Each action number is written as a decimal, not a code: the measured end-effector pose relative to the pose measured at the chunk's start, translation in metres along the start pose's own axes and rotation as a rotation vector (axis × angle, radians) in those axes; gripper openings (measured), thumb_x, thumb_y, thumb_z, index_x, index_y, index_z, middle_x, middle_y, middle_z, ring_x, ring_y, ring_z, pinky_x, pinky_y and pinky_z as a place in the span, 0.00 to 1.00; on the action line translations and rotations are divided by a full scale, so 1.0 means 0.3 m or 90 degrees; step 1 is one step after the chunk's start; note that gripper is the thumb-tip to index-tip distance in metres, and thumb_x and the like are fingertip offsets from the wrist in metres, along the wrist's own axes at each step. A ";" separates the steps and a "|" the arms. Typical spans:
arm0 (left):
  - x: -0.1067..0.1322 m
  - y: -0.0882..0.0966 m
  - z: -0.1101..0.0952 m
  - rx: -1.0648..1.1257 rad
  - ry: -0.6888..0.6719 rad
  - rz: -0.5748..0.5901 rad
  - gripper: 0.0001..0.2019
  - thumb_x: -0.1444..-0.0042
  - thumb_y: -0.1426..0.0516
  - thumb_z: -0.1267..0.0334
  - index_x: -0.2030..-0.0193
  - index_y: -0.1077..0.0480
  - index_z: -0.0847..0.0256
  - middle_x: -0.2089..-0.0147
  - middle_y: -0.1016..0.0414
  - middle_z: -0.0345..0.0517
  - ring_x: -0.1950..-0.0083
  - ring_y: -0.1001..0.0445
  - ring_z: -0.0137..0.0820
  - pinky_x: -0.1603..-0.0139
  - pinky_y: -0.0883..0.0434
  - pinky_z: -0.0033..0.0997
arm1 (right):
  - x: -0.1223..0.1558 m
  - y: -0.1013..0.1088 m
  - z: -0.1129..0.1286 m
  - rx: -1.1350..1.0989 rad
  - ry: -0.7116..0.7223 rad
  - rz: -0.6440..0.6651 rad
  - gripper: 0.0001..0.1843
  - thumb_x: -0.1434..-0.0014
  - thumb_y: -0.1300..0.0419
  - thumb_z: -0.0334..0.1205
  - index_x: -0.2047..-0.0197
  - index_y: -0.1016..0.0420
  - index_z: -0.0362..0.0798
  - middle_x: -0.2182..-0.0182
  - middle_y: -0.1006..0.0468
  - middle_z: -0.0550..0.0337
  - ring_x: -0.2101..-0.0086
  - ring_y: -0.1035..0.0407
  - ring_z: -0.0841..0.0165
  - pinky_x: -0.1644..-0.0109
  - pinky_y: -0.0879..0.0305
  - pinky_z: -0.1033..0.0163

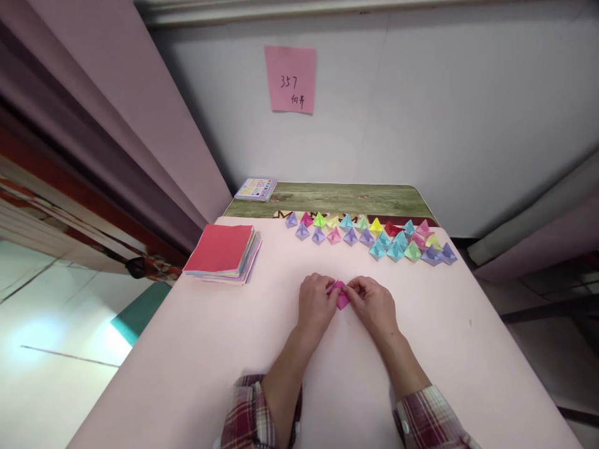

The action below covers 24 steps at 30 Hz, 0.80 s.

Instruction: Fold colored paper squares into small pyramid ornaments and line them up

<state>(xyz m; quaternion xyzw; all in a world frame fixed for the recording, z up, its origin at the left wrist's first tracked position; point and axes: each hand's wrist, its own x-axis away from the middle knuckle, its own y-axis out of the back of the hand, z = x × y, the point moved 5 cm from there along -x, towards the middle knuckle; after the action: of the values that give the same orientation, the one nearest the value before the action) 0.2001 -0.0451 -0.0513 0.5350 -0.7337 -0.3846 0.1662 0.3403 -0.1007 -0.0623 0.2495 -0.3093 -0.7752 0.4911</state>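
Left hand (318, 300) and right hand (373, 302) pinch the pink paper (343, 302) between them; apparent step: folding. Next move likely calls for firm, even creasing.

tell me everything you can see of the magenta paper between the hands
The magenta paper is small and folded, its lower end pointing toward the person. Fingers of the left hand and right hand pinch its sides, partly covering it. Whether it touches the pale table is unclear.
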 end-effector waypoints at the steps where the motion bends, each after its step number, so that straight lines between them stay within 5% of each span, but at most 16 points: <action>1: 0.002 0.003 -0.001 -0.007 0.002 -0.001 0.05 0.44 0.42 0.63 0.65 0.26 0.61 0.66 0.28 0.47 0.61 0.31 0.35 0.57 0.34 0.37 | 0.000 0.001 -0.001 -0.004 0.000 0.001 0.14 0.41 0.43 0.50 0.71 0.25 0.52 0.73 0.24 0.62 0.73 0.32 0.69 0.71 0.44 0.66; 17: 0.002 0.003 0.003 0.019 0.023 -0.016 0.07 0.43 0.42 0.64 0.71 0.24 0.58 0.70 0.25 0.44 0.64 0.31 0.34 0.59 0.36 0.36 | 0.000 -0.002 0.009 0.032 0.008 -0.032 0.19 0.40 0.45 0.55 0.72 0.26 0.51 0.74 0.25 0.61 0.75 0.34 0.70 0.74 0.48 0.66; 24: -0.003 0.002 0.000 0.009 0.033 -0.013 0.08 0.45 0.42 0.68 0.74 0.27 0.59 0.71 0.26 0.43 0.65 0.31 0.33 0.60 0.36 0.35 | 0.006 -0.013 0.014 0.066 -0.005 -0.046 0.12 0.41 0.42 0.49 0.71 0.27 0.52 0.72 0.25 0.63 0.74 0.33 0.70 0.73 0.49 0.66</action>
<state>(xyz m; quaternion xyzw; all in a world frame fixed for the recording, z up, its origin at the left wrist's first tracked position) 0.1999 -0.0441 -0.0507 0.5536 -0.7261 -0.3674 0.1772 0.3342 -0.1002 -0.0625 0.2826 -0.3413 -0.7765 0.4480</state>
